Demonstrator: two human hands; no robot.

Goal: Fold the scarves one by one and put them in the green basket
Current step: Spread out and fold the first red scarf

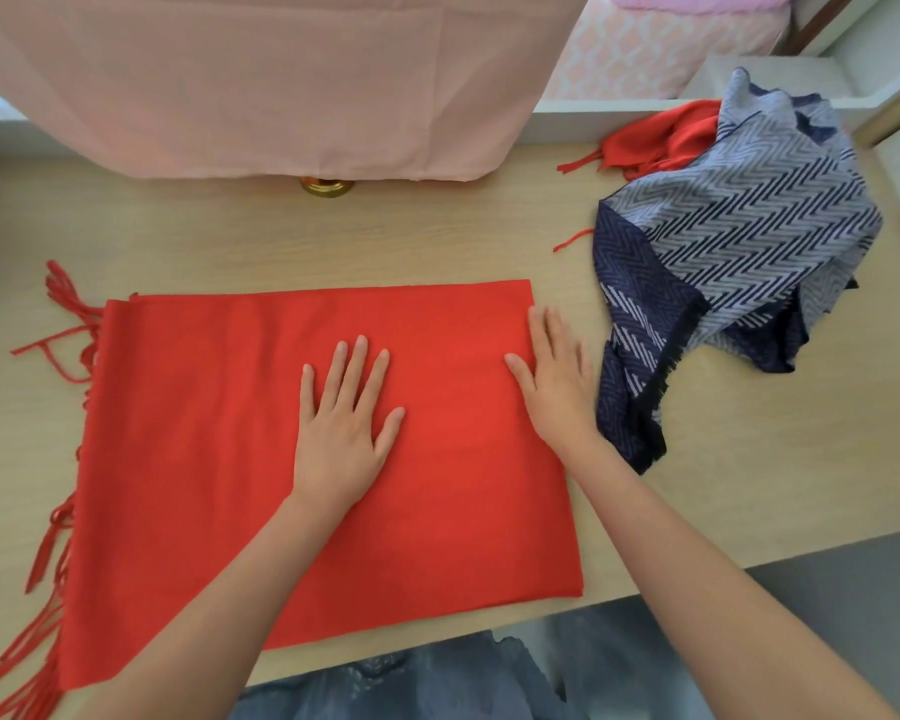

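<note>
Pressing flat on the folded red scarf (pixel 204 459), the left grip (pixel 341 433) lies with fingers spread and holds nothing. The right grip (pixel 557 387), fingers straight, rests on the scarf's right edge on the counter (pixel 437 241), beside a crumpled zigzag scarf (pixel 739 241).

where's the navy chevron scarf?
Head view, right side: the navy chevron scarf lies crumpled beside the right hand, partly covering the bunched red scarf behind it.

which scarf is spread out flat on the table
The large red scarf under the left hand and right hand. The blue-grey zigzag scarf and the other red scarf behind it lie crumpled at the right.
</note>
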